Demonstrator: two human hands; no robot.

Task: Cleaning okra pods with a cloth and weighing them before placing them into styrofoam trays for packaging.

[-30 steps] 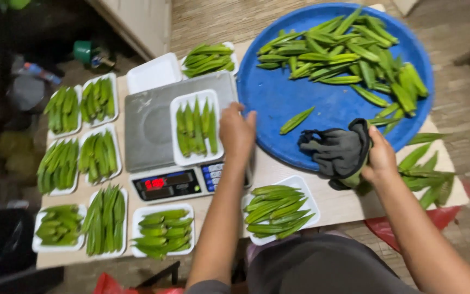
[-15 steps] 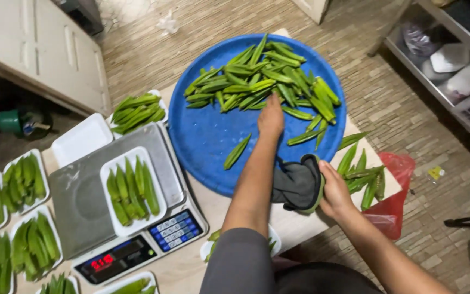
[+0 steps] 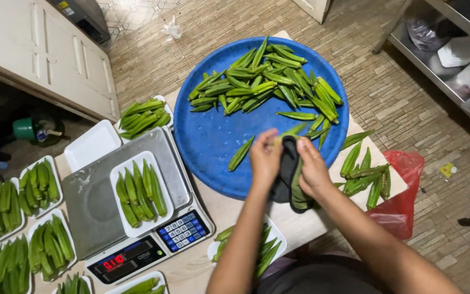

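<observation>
At the near rim of the blue tray [image 3: 213,147], both hands meet over a dark cloth [image 3: 288,179] with an okra pod [image 3: 299,188] wrapped inside it. Left hand [image 3: 265,158] has its fingers closed on the cloth's upper fold; right hand [image 3: 312,170] has its fingers curled round the cloth and the pod together, so only a green strip of pod shows between the folds. Such a pod looks light, fairly stiff along its length yet likely to snap at the thin tip, and its ridged skin probably gives some grip; holding it mid-body, away from the tip, seems safest. That cloth is soft and limp, so it bunches wherever it is pinched. Loose okra [image 3: 267,87] lies heaped at the tray's far side, and more pods [image 3: 365,174] lie on the worktop [image 3: 229,209] just right of the hands. A scale [image 3: 137,223] bearing a white dish of okra [image 3: 140,193] stands to the left
</observation>
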